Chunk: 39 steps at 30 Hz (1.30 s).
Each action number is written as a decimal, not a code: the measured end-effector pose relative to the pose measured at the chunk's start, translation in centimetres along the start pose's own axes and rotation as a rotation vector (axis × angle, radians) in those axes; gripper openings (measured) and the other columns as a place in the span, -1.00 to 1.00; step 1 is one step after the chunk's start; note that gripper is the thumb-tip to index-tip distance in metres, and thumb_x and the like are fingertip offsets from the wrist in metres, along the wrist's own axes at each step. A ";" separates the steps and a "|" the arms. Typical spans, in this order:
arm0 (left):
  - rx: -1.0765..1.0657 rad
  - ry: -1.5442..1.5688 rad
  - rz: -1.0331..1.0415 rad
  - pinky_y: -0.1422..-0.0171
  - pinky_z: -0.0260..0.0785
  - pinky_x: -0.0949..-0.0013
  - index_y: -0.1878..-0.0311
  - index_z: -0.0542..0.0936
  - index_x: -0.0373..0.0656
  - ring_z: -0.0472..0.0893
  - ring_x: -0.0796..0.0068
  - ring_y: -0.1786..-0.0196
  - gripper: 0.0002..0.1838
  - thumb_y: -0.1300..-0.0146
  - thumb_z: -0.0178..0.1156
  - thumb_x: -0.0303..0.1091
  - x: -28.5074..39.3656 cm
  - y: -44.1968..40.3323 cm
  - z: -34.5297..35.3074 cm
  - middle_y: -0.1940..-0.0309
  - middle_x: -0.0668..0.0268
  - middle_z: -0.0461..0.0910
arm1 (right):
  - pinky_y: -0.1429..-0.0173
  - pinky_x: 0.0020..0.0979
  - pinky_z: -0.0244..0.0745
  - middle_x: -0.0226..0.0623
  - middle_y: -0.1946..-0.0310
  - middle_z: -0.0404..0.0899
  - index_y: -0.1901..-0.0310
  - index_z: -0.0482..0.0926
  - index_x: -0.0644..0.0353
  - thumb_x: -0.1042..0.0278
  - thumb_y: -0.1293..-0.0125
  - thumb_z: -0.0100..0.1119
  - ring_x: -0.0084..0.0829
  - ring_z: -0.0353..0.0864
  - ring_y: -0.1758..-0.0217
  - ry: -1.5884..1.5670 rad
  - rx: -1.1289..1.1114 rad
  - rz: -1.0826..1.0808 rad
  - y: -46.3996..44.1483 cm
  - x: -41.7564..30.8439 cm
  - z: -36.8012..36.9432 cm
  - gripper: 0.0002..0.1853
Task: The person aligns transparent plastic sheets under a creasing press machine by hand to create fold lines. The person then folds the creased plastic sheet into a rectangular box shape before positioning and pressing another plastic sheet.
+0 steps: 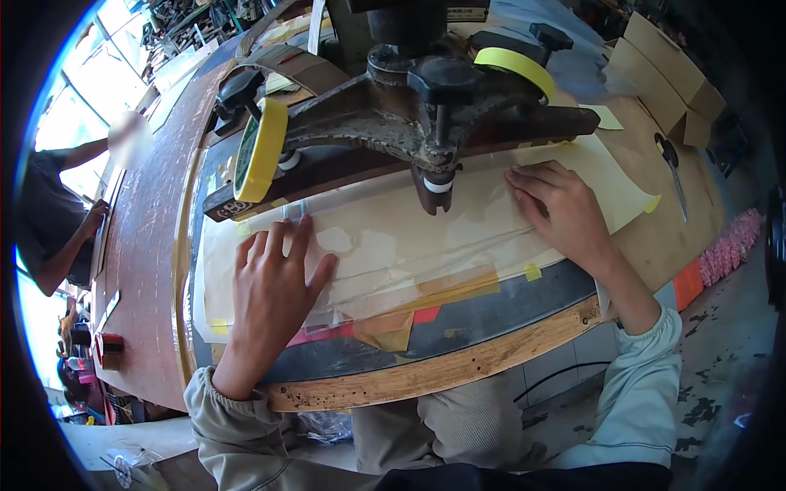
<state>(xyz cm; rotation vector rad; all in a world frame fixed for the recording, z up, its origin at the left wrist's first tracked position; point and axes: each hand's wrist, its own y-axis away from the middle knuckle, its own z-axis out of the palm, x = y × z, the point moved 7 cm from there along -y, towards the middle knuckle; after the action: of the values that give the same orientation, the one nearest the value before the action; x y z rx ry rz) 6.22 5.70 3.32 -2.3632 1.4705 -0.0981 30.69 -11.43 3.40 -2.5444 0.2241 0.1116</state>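
Pale sheets of paper (393, 217) with clear film over them lie across a dark board with a wooden front edge. My left hand (274, 278) rests on their left part, fingers spread and thumb out to the side, holding nothing. On the right part, my right hand (561, 209) touches the sheet with slightly bent fingers, thumb apart from them. A heavy dark metal press head (409, 123) with a long bar stands above the sheets, between and beyond my hands. Tan and red tape pieces (383, 331) show along the sheets' near edge.
Yellow tape rolls (264, 151) hang on the press's arms. Scissors (673, 176) lie at the right, near an open cardboard box (667, 74). A pink fluffy duster (729, 250) is at the right edge. Another person (57, 213) stands at the far left of the brown table (155, 270).
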 end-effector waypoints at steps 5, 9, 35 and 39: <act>-0.002 -0.002 -0.002 -0.25 0.35 0.10 -0.20 0.55 -0.24 0.59 0.12 -0.04 -0.45 -0.26 0.28 -0.07 0.0 0.1 0.1 0.01 0.13 0.58 | -0.05 -0.28 0.58 -0.16 0.16 0.71 0.14 0.71 0.32 0.50 -0.19 0.25 -0.22 0.65 0.07 -0.009 0.009 0.002 0.0 0.1 -0.1 -0.79; -0.017 -0.014 -0.016 -0.24 0.37 0.10 -0.22 0.55 -0.17 0.59 0.08 -0.06 -0.47 -0.26 0.29 -0.08 0.0 0.1 -0.1 -0.02 0.15 0.58 | -0.05 -0.28 0.58 -0.16 0.16 0.71 0.14 0.71 0.31 0.53 -0.20 0.24 -0.21 0.66 0.07 -0.035 -0.008 0.026 -0.1 0.0 -0.2 -0.80; 0.000 -0.020 -0.012 -0.25 0.36 0.09 -0.20 0.56 -0.19 0.60 0.10 -0.05 -0.47 -0.27 0.28 -0.05 -0.1 0.1 -0.1 -0.02 0.16 0.58 | 0.00 -0.28 0.58 -0.21 0.18 0.71 0.14 0.71 0.27 0.53 -0.20 0.23 -0.22 0.66 0.11 -0.039 -0.015 0.053 -0.3 0.0 -0.2 -0.80; 0.010 -0.016 -0.002 -0.23 0.37 0.10 -0.20 0.56 -0.19 0.60 0.13 -0.04 -0.48 -0.25 0.30 -0.09 -0.1 0.0 -0.2 0.00 0.16 0.58 | 0.01 -0.28 0.58 -0.22 0.19 0.71 0.15 0.72 0.27 0.52 -0.19 0.23 -0.23 0.66 0.12 -0.041 0.008 0.024 -0.3 0.0 -0.4 -0.81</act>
<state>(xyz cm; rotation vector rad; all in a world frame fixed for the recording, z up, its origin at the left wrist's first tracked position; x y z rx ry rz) 6.13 5.70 3.47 -2.3518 1.4571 -0.0867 30.75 -11.40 3.91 -2.5292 0.2381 0.1720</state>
